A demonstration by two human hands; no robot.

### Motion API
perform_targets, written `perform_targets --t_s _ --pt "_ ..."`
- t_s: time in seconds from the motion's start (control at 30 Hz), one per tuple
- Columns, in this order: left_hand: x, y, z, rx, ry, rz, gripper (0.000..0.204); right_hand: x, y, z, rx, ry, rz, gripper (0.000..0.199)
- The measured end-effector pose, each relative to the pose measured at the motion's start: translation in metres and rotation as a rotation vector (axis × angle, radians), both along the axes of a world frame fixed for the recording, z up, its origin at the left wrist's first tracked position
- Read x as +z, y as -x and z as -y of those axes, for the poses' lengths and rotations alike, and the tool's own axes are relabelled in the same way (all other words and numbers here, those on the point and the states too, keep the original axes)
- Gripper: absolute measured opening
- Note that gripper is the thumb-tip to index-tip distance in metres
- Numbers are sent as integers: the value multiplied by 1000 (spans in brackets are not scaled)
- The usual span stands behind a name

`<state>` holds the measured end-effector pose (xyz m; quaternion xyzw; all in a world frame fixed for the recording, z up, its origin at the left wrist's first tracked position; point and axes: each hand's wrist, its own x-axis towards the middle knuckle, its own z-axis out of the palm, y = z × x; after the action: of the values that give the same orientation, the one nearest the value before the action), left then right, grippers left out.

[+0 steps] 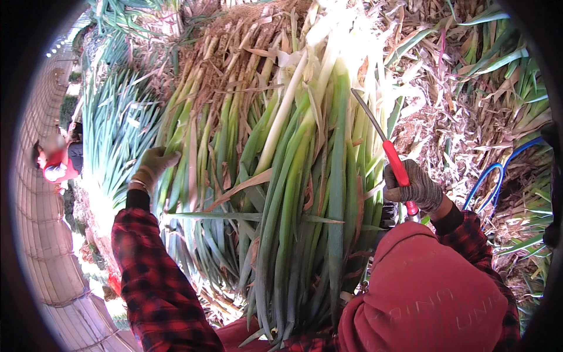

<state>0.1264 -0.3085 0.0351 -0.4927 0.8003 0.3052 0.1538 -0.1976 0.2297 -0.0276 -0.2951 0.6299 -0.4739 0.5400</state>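
Note:
A big bundle of green onions (pixel 293 176) with long green leaves and white stalks fills the middle, roots pointing away. My left hand (pixel 153 167), in a tan work glove, rests against the bundle's left side, fingers curled on the outer stalks. My right hand (pixel 413 188), in a grey knit glove, grips the red handle of a thin metal knife (pixel 381 138) whose blade points up and left over the bundle's right edge. Both sleeves are red and black plaid.
Dry husks and cut leaves (pixel 469 117) pile up on the right, with a blue hose loop (pixel 498 176) among them. More green onions (pixel 117 123) lie at left. Another person in red (pixel 56 164) crouches far left. My red-clad knee (pixel 428 293) sits low right.

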Motion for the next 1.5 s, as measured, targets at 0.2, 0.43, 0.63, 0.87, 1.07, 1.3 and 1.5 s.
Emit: perform_targets --t_s 0.2,0.43,0.63,0.87,1.07,1.3,1.5 --pt "31 -40 -42 31 8 -145 42 7 -15 8 90 77 58 42" --pt "170 23 -191 186 189 -289 27 -7 -15 -24 34 59 112 40" --pt "181 26 -300 333 37 -534 34 -1 -18 -26 66 57 119 38" --pt "3 91 -346 -10 67 -363 46 -18 -18 -35 75 78 -21 40" --pt "9 112 -367 34 127 -330 42 -24 -39 -74 127 0 -17 30" --pt "19 116 -369 41 105 -278 54 -35 -1 -9 212 104 -26 36" --pt "12 113 -367 16 128 -248 41 -51 23 28 67 131 68 48"
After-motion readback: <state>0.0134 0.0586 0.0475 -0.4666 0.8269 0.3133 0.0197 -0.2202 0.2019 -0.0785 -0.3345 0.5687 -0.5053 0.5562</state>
